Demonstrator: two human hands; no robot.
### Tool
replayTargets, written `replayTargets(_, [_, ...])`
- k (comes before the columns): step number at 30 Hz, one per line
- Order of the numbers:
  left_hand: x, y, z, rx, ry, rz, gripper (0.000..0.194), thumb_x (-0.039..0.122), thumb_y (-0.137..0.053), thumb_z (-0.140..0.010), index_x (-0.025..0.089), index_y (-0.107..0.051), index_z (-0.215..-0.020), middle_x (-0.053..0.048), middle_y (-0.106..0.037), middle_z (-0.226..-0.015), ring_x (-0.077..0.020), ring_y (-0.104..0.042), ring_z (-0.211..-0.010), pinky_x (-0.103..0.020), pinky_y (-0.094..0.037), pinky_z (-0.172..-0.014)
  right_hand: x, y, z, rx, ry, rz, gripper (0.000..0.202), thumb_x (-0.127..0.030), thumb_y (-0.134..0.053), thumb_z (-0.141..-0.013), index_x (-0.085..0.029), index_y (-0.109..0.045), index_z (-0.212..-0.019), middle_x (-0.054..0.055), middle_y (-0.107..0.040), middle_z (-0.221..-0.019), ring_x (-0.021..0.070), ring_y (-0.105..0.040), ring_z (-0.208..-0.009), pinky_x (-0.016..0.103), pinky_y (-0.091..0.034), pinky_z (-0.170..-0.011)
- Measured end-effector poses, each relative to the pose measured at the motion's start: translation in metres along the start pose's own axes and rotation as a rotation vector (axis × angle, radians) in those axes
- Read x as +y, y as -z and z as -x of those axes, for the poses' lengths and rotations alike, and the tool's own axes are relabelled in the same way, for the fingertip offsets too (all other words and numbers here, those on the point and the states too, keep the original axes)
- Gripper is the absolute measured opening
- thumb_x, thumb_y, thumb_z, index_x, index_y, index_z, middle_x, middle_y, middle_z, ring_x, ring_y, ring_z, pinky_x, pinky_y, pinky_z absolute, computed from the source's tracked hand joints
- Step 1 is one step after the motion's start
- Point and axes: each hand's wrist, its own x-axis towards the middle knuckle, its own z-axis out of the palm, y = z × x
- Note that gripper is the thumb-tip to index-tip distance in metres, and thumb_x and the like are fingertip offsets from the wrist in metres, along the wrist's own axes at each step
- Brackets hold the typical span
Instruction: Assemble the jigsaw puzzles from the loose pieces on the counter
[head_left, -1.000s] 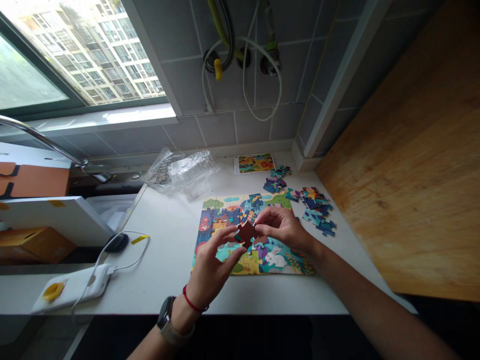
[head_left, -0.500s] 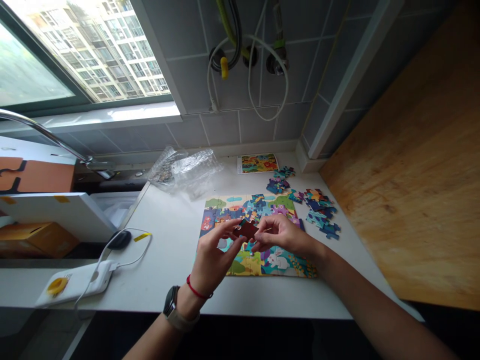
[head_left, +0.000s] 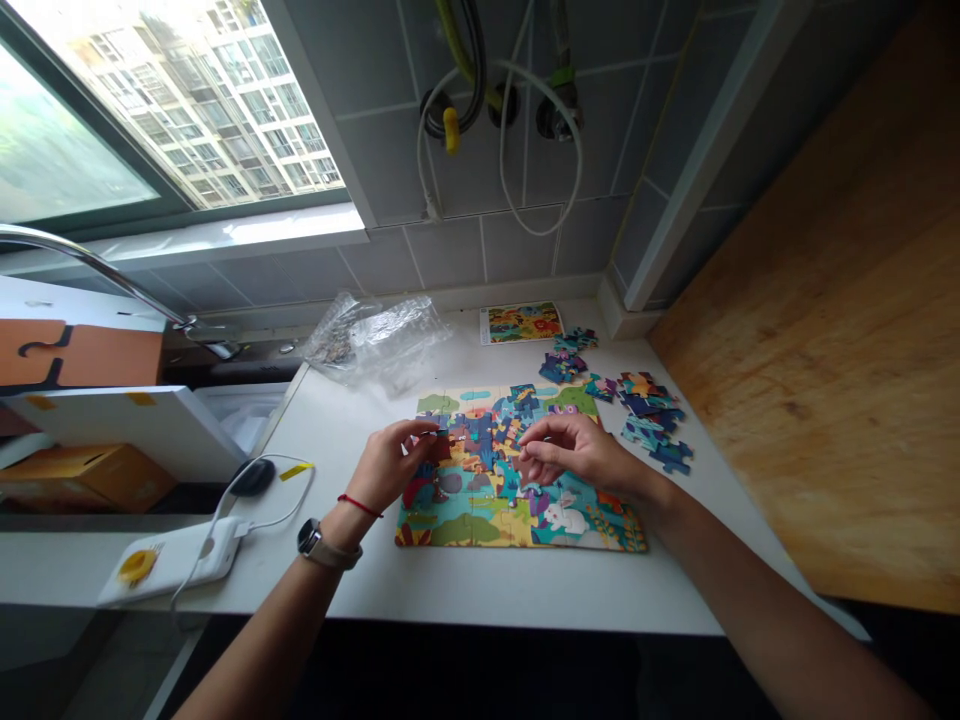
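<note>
A colourful jigsaw puzzle (head_left: pixel 487 525) lies mostly joined on the white counter, with a white rabbit at its lower right. Over its left part, my left hand (head_left: pixel 390 465) pinches a puzzle piece (head_left: pixel 441 448) whose visible face is brownish. My right hand (head_left: pixel 574 450) hovers over the right half with thumb and fingertips brought together; whether a piece sits between them I cannot make out. Both hands hide parts of the picture. Loose puzzle pieces (head_left: pixel 649 425) lie in piles right of the puzzle, and more pieces (head_left: pixel 564 367) lie behind it.
A small reference picture (head_left: pixel 523 323) lies by the wall. Crumpled clear plastic bags (head_left: pixel 390 340) rest at the back left. On the left stand a power strip (head_left: pixel 176 562) with a white cable and a black plug (head_left: pixel 253 478). A wooden panel (head_left: pixel 817 400) borders the counter's right side.
My hands have moved apart: the left went left with the puzzle piece that was between both hands, while the right stayed over the puzzle's right half. The view shifted slightly.
</note>
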Motion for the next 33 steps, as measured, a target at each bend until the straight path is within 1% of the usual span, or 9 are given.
replayTargets(7, [-0.002,-0.007,-0.001,0.028,-0.013,-0.026,0.024,0.038,-0.065,-0.088,0.025,-0.083,-0.096,-0.006,-0.08,-0.09,-0.0194,-0.066,-0.071,-0.031,-0.055,-0.073,0.004,0.0,-0.001,-0.008,-0.013,0.002,0.042,-0.054,-0.086,-0.084,-0.017,-0.075,-0.1,0.009,-0.083,-0.092,0.0195,-0.081,-0.075,0.027,-0.066,-0.065])
replayTargets(10, [0.0,-0.006,-0.001,0.036,-0.001,-0.004,0.025,0.037,-0.065,-0.088,0.023,-0.083,-0.1,-0.006,-0.079,-0.093,-0.017,-0.065,-0.068,-0.03,-0.056,-0.07,0.005,0.0,-0.001,-0.011,-0.037,-0.008,0.044,-0.055,-0.087,-0.083,-0.017,-0.074,-0.101,0.009,-0.083,-0.093,0.0201,-0.081,-0.076,0.028,-0.066,-0.066])
replayTargets(14, [0.008,-0.002,0.005,-0.017,0.211,0.285,0.047,0.05,-0.069,-0.086,0.017,-0.078,-0.119,-0.006,-0.074,-0.093,-0.0147,-0.066,-0.061,-0.028,-0.057,-0.056,0.007,0.001,-0.002,-0.017,-0.032,-0.003,0.044,-0.055,-0.086,-0.083,-0.017,-0.074,-0.101,0.009,-0.082,-0.093,0.0201,-0.081,-0.077,0.028,-0.065,-0.066])
replayTargets(16, [0.015,-0.001,0.011,-0.059,0.332,0.453,0.061,0.057,-0.075,-0.081,0.017,-0.074,-0.127,-0.004,-0.07,-0.091,-0.0177,-0.072,-0.064,-0.028,-0.06,-0.054,0.007,0.002,-0.002,-0.022,-0.026,0.002,0.044,-0.055,-0.086,-0.084,-0.017,-0.075,-0.102,0.009,-0.082,-0.093,0.02,-0.081,-0.077,0.028,-0.065,-0.067])
replayTargets(19, [0.023,-0.005,0.021,-0.085,0.403,0.557,0.07,0.062,-0.081,-0.075,0.018,-0.07,-0.128,-0.002,-0.067,-0.09,-0.0246,-0.08,-0.074,-0.028,-0.062,-0.052,0.007,0.001,-0.002,-0.031,-0.025,0.011,0.043,-0.055,-0.086,-0.084,-0.017,-0.075,-0.102,0.009,-0.082,-0.094,0.0198,-0.08,-0.078,0.029,-0.065,-0.069])
replayTargets(22, [0.026,-0.014,0.029,-0.042,0.397,0.52,0.063,0.063,-0.082,-0.072,0.018,-0.069,-0.115,-0.001,-0.069,-0.085,-0.0252,-0.079,-0.066,-0.027,-0.058,-0.045,0.007,0.0,-0.001,-0.033,-0.023,0.011,0.042,-0.054,-0.086,-0.084,-0.017,-0.076,-0.102,0.008,-0.082,-0.094,0.0197,-0.08,-0.078,0.029,-0.065,-0.07])
replayTargets(26, [0.021,-0.025,0.036,0.031,0.333,0.399,0.048,0.06,-0.079,-0.076,0.02,-0.064,-0.099,0.0,-0.074,-0.078,-0.0174,-0.069,-0.046,-0.026,-0.054,-0.042,0.007,0.0,-0.002,-0.024,-0.008,0.015,0.04,-0.053,-0.085,-0.085,-0.018,-0.075,-0.101,0.008,-0.082,-0.095,0.0196,-0.079,-0.078,0.031,-0.064,-0.071])
replayTargets(30, [0.016,-0.026,0.037,0.07,0.274,0.298,0.045,0.06,-0.075,-0.082,0.02,-0.069,-0.101,-0.001,-0.077,-0.079,-0.013,-0.06,-0.038,-0.024,-0.046,-0.038,0.007,0.0,-0.002,-0.027,0.013,0.037,0.038,-0.052,-0.083,-0.086,-0.018,-0.075,-0.101,0.008,-0.081,-0.096,0.0195,-0.077,-0.079,0.033,-0.063,-0.072])
replayTargets(33, [0.012,-0.023,0.034,0.082,0.224,0.221,0.04,0.058,-0.07,-0.087,0.021,-0.072,-0.103,-0.001,-0.079,-0.079,-0.0131,-0.06,-0.041,-0.026,-0.049,-0.043,0.007,-0.002,-0.001,-0.001,0.048,0.134,0.033,-0.049,-0.078,-0.09,-0.019,-0.076,-0.102,0.007,-0.081,-0.097,0.0197,-0.076,-0.081,0.033,-0.063,-0.074])
